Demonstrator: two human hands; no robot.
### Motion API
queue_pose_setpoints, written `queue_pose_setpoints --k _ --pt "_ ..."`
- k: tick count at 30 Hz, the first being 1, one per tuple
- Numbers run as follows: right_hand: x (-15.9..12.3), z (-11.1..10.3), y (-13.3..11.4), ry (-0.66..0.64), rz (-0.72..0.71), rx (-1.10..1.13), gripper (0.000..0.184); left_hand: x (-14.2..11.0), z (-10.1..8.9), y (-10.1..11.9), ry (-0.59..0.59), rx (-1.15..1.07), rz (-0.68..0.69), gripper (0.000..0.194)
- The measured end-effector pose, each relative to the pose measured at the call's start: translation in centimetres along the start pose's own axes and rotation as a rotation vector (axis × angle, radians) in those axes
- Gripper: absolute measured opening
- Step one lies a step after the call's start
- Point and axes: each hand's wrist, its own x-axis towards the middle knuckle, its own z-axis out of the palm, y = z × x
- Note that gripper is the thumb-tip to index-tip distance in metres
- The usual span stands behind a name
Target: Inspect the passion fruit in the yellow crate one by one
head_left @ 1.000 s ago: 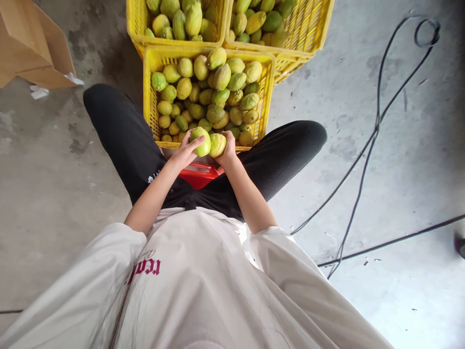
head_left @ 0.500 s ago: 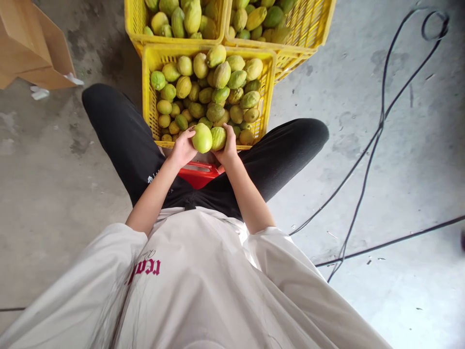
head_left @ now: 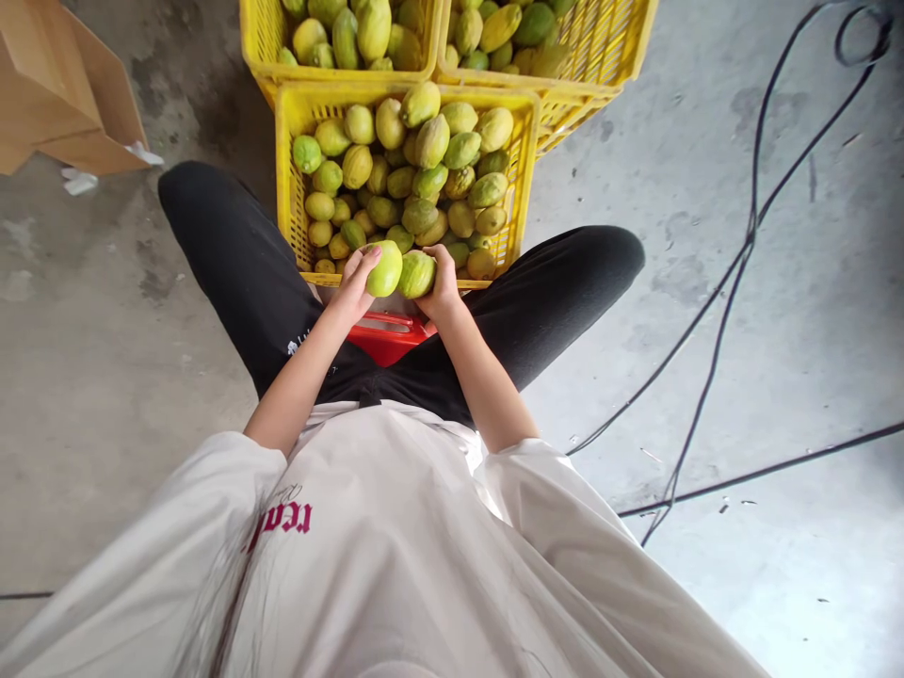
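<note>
My left hand [head_left: 355, 285] is closed around a smooth, light-green round fruit [head_left: 385, 268], with the thumb over its top. In my right hand [head_left: 443, 284] is a smaller oval green fruit [head_left: 417, 275] with yellowish stripes. The two fruits are side by side, almost touching, above the near edge of a yellow plastic crate [head_left: 283, 188]. Inside that crate lie many oval yellow-green fruits [head_left: 431, 141]. Parts of the fingers under both held fruits are hidden.
Two more yellow crates of fruit, one at the back left [head_left: 339, 72] and one at the back right [head_left: 639, 42], stand behind. Something red [head_left: 388, 347] sits between my legs. A cardboard box [head_left: 63, 85] is at far left; black cable [head_left: 749, 240] crosses the floor at right.
The light-green fruit has shifted slightly left. The fruit in my right hand has turned, showing more of its striped side, and also moved a little left.
</note>
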Motion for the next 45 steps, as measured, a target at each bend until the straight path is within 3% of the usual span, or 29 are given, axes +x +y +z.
queue_pose_setpoints --k 7,15,25,30,37,45 --pt "0.8 -0.6 0.2 0.015 -0.008 -0.038 0.037 0.7 -0.2 -0.6 0.073 -0.040 -0.059 0.022" --pt "1.4 -0.9 0.5 0.012 -0.030 -0.066 0.036 0.8 -0.2 -1.2 0.057 -0.024 -0.027 0.013" --pt "1.6 -1.0 0.4 0.010 -0.023 -0.071 0.038 -0.5 0.6 -0.3 0.077 0.073 -0.059 0.022" --pt "2.2 -1.2 0.6 -0.018 -0.041 -0.050 0.044 -1.3 0.9 0.1 0.026 0.105 -0.022 0.038" --pt "2.1 -1.3 0.5 -0.022 -0.053 -0.050 0.044 -2.0 0.8 0.3 -0.056 0.153 0.035 0.035" --pt "2.1 -1.3 0.3 -0.058 -0.076 -0.029 0.036 -1.9 0.5 0.1 -0.039 0.170 0.041 0.024"
